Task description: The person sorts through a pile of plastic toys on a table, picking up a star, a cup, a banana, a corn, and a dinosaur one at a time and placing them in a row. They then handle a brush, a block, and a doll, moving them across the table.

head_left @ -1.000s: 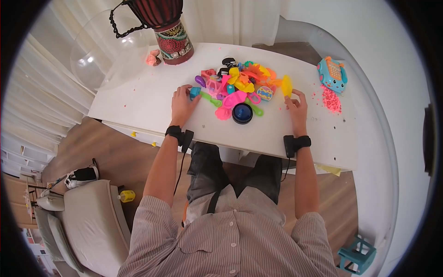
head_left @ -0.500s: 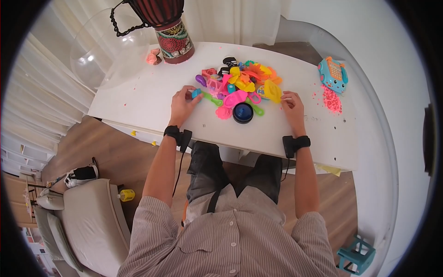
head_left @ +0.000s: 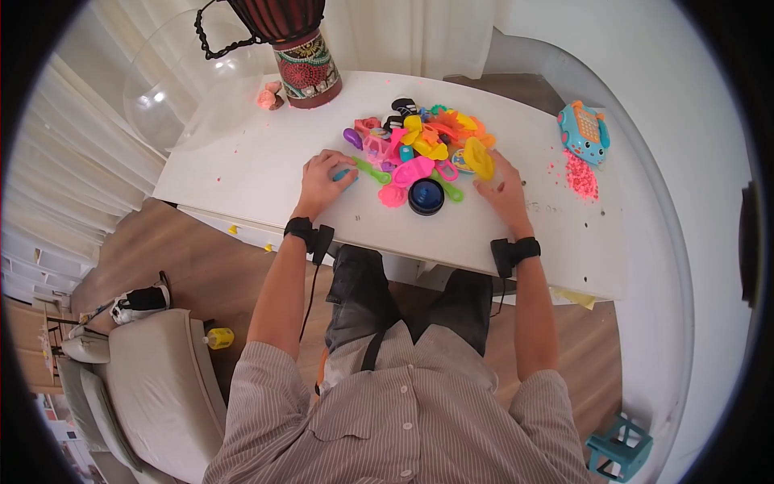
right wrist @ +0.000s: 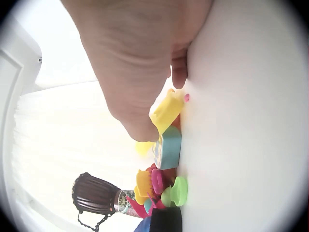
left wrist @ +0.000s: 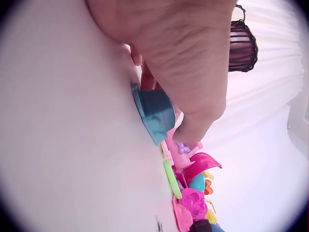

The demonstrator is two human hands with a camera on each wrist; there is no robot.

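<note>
My left hand (head_left: 321,184) curls its fingers over a small teal toy piece (head_left: 346,173) at the left of a colourful toy pile. In the left wrist view, the teal piece (left wrist: 157,113) lies against the tabletop between the thumb and fingers of that hand (left wrist: 186,63). At the pile's right side, a yellow toy (head_left: 479,159) stands tilted by a blue-and-yellow piece. My right hand (head_left: 506,194) is beside it, fingers loosely bent. In the right wrist view, a fingertip of this hand (right wrist: 133,72) meets the edge of the yellow toy (right wrist: 167,110).
A round dark-blue object (head_left: 426,196) sits before the pile (head_left: 413,172). Behind to the left stand a drum (head_left: 306,68), a pink flower (head_left: 269,97) and a clear dome. At the right are a toy phone (head_left: 583,133) and scattered pink bits (head_left: 581,177).
The yellow toy has gone from upright in my right fingers to tilted against the pile. My right hand has shifted slightly left. My left fingers now cover more of the teal piece.
</note>
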